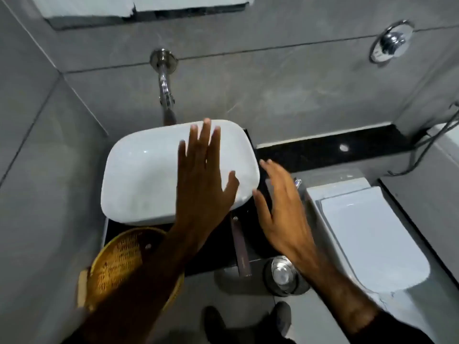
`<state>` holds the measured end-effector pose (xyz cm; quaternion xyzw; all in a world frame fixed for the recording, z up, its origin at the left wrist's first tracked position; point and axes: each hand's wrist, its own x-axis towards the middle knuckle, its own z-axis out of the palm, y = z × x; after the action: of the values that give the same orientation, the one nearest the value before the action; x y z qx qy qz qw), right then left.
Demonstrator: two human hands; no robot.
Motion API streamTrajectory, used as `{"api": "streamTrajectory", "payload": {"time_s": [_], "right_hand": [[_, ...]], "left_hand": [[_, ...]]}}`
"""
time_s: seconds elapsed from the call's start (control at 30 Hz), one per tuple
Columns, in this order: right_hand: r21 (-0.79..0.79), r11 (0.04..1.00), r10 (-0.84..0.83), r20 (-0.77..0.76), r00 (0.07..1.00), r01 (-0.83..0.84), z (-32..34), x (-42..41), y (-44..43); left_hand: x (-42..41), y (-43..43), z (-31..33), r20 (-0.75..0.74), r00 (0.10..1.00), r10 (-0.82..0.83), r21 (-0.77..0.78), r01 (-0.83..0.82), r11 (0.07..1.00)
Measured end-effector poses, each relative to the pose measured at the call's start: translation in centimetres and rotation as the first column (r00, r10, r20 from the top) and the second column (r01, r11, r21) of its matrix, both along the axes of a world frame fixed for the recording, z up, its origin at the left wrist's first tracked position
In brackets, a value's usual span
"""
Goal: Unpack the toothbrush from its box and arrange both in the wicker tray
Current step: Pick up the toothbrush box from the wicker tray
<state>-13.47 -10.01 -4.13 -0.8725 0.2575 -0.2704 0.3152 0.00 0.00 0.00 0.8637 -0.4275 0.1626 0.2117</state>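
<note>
Your toothbrush box (241, 247) is the long, narrow, dark brown carton lying flat on the black counter. It runs lengthwise from just below your left thumb tip down toward you, between your two wrists, and its near end juts past the counter's front edge. No finger touches it. Whether its flaps are closed cannot be told. The wicker tray (119, 264) is round, yellow woven cane, well below your left fingers and partly hidden under your left forearm, at the counter's front corner.
</note>
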Motion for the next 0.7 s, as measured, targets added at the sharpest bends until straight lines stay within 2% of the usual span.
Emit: {"api": "streamTrajectory", "payload": {"time_s": [0.07,0.17,0.23,0.33,0.4,0.47,0.53,0.6,0.7], "right_hand": [[0.097,0.995,-0.002,-0.013,1.000,0.003,-2.7,-1.0,0.8],[0.252,0.967,0.012,-0.171,0.985,0.032,-6.9,-2.7,3.0],[0.331,0.943,0.060,-0.272,0.960,0.035,-9.0,-2.8,4.0],[0.454,0.887,0.135,-0.430,0.893,0.084,-11.1,-2.7,4.7],[0.457,0.884,0.155,-0.490,0.858,0.102,-12.3,-2.7,5.2],[0.433,0.895,0.162,-0.538,0.827,0.106,-13.5,-2.9,5.6],[0.418,0.901,0.157,-0.568,0.808,0.119,-14.7,-3.1,5.9],[0.421,0.896,0.136,-0.567,0.812,0.144,-15.6,-3.1,6.2],[0.436,0.883,0.094,-0.529,0.843,0.175,-16.3,-3.3,6.2]], "left_hand": [[-1.6,0.8,-2.2,-0.154,0.988,0.010,-0.054,-0.018,0.998],[-4.7,2.7,-6.4,-0.314,0.949,-0.011,-0.098,-0.021,0.995],[-5.9,3.2,-8.8,-0.432,0.902,0.005,-0.035,-0.022,0.999],[-6.9,3.2,-12.6,-0.655,0.745,0.124,0.212,0.023,0.977],[-7.4,3.1,-15.2,-0.735,0.630,0.250,0.371,0.065,0.926],[-7.7,2.8,-17.3,-0.804,0.484,0.344,0.432,0.081,0.898],[-8.3,2.7,-18.6,-0.847,0.367,0.384,0.424,0.030,0.905],[-8.7,2.7,-19.5,-0.851,0.358,0.385,0.404,-0.024,0.914],[-9.2,3.1,-20.1,-0.834,0.391,0.389,0.396,-0.066,0.916]]}}
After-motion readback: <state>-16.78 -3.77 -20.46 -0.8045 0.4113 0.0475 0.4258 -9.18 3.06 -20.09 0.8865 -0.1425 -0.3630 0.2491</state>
